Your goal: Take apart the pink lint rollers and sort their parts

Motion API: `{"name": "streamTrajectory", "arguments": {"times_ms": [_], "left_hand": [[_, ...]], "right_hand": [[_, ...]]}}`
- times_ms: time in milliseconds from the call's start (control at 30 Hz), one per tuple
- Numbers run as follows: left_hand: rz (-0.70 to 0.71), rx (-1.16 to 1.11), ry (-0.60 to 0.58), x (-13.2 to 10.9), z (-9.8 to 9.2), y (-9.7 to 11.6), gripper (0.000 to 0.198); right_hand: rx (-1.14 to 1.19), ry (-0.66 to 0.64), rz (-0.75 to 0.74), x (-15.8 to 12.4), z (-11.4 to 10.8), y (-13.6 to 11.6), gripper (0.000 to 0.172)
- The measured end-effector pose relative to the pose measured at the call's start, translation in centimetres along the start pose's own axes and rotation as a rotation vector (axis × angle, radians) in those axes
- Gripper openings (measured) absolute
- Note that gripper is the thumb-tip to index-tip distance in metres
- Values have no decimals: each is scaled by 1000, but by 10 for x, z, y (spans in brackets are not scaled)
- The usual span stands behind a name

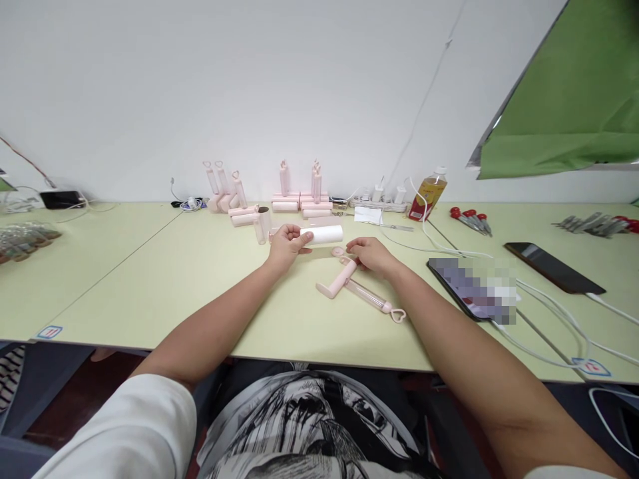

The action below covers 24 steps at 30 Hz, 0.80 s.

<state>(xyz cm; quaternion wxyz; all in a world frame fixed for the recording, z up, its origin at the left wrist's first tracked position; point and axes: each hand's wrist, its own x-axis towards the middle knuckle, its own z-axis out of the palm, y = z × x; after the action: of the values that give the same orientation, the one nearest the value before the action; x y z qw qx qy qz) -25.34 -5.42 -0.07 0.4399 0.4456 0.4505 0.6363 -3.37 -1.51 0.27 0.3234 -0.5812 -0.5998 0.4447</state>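
My left hand (288, 247) is closed round the left end of a white lint roller refill (327, 234), held level just above the table. My right hand (372, 255) rests beside the pink parts, its fingers slightly curled and apart, with no object visible in them. Close to its fingertips lies a small round pink cap (338, 251). Below is a pink roller holder (337, 279) lying at a slant. A clear tube handle with a heart-shaped pink loop (374, 298) extends from it toward the lower right.
Several pink lint rollers (315, 193) stand along the wall, with more at the left (223, 199). Behind my left hand is an upright open tube (262, 223). To the right are a drink bottle (428, 194), a charging phone (466, 289), a dark phone (554, 267), white cables and red-handled tools (470, 219).
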Motion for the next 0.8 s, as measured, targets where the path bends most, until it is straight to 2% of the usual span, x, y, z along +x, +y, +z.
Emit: {"name": "streamTrajectory", "arguments": {"times_ms": [67,133,267,367,633,733,800], "left_hand": [[-1,19,-1,0,0,0,56],[-4,21,9,0,0,-1,56],[-15,-11,19,0,1,-1,59],[-22,-22,13,-1,1,0,57],[3,3,-48,-5,8,1,61],[-49,5,-96,-7,10,-2,68],[-79,33,-106,-8,11,-6,68]], "right_hand": [[-43,32,-92,-1,-1,0,23],[16,33,-229,-2,-1,-1,34],[225,-139,-426,-11,4,-6,53],[295,-221,-428,-18,7,-10,60],[330,-190,-410,-19,11,-10,63],[327,-130,-437,-14,7,-10,58],[297,-20,-440,-7,-1,-11,57]]}}
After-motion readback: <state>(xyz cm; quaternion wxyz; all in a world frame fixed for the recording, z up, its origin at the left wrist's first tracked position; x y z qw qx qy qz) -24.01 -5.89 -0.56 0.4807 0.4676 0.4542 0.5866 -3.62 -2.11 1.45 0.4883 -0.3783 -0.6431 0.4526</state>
